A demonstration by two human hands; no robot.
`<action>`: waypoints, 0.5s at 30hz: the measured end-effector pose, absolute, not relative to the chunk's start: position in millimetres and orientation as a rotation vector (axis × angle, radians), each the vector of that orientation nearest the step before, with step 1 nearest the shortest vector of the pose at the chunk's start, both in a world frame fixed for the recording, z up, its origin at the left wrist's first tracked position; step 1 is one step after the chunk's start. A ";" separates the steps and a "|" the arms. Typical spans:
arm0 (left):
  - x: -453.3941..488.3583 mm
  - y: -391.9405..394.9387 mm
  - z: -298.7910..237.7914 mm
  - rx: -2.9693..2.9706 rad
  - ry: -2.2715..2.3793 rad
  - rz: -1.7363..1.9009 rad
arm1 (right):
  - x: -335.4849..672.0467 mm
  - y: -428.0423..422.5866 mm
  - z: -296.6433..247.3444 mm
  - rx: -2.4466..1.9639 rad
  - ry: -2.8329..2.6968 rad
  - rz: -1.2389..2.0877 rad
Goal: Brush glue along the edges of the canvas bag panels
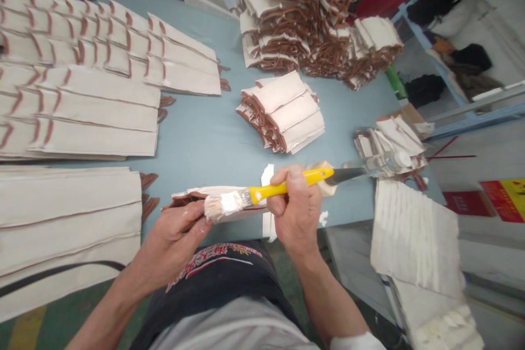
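My right hand is closed round the yellow handle of a paintbrush, held nearly level with its bristles to the left. White paste coats the bristles, which are close to my left fingertips. My left hand pinches the left end of a cream fabric piece with brown edging at the table's near edge. The brush and both hands hide part of that piece. Under it lies a white strip. Past the handle's end a dark, narrow strip points right; its kind is unclear.
Overlapping rows of cream panels cover the left of the blue-grey table. A small bundle of folded pieces lies ahead, with a large heap behind it. At right are a clear bottle and a paste-smeared board.
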State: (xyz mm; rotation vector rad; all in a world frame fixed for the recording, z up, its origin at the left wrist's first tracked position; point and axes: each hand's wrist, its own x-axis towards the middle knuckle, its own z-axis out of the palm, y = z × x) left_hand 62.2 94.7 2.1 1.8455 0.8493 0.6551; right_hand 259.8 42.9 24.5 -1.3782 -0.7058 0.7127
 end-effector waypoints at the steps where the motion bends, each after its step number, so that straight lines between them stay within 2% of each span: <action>1: 62.3 94.8 1.5 1.846 0.853 0.662 | 260.2 43.3 25.1 -1.399 -0.752 0.690; 6: 62.0 93.0 -2.5 1.788 0.881 0.649 | 275.3 44.1 30.4 -1.431 -0.786 0.533; 15: 58.8 92.3 -1.0 1.631 0.982 0.564 | 266.2 40.1 26.3 -1.339 -0.979 0.591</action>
